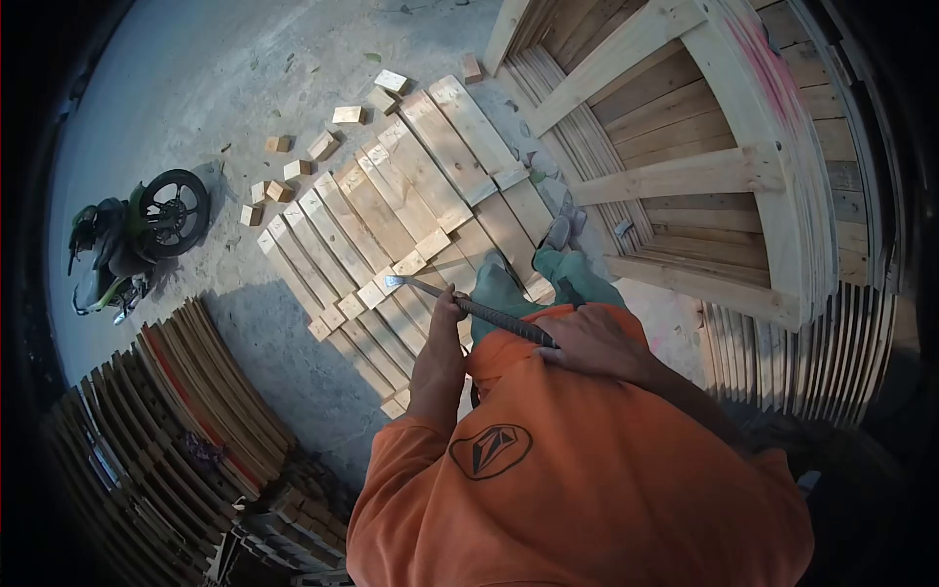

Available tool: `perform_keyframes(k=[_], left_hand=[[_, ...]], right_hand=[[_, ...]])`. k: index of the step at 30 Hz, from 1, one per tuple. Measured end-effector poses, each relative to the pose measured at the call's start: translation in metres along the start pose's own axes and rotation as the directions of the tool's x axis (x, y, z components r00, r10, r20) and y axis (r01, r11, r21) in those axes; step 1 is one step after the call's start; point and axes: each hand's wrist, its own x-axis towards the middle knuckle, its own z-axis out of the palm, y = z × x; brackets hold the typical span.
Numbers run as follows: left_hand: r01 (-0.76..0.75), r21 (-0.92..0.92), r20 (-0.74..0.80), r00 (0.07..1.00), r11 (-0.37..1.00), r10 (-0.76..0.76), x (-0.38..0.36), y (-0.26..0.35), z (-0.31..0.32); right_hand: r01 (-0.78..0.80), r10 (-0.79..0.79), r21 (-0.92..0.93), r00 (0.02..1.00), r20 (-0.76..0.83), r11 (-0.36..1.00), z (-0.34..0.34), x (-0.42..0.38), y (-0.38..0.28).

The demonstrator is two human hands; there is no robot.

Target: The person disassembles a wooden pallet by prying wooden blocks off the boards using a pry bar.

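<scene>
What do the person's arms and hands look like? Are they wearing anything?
Both hands are bare, with no gloves: the left hand and the right hand. The forearms are bare too. Further up they wear an orange top with a dark oval logo on it. I can't see any watch or rings.

Ribbed dark metal pry bar [479, 309]; rough pale bare-wood pallet [391, 225]; matt grey concrete floor [196, 88].
</scene>
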Motion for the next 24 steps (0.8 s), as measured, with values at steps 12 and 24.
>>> perform_keyframes(k=[12, 24], left_hand=[[-0.134, 0.268, -0.270, 0.940, 0.954, 0.208, 0.028, -0.050, 0.039], [-0.261, 0.561, -0.174, 0.891, 0.786, 0.420, 0.100, -0.155, 0.112]], right_hand=[[-0.299, 0.286, 0.281, 0.954, 0.085, 0.912, 0.021, -0.041, 0.064], [-0.565, 0.461, 0.507, 0.825, 0.327, 0.651, 0.020, -0.129, 0.193]])
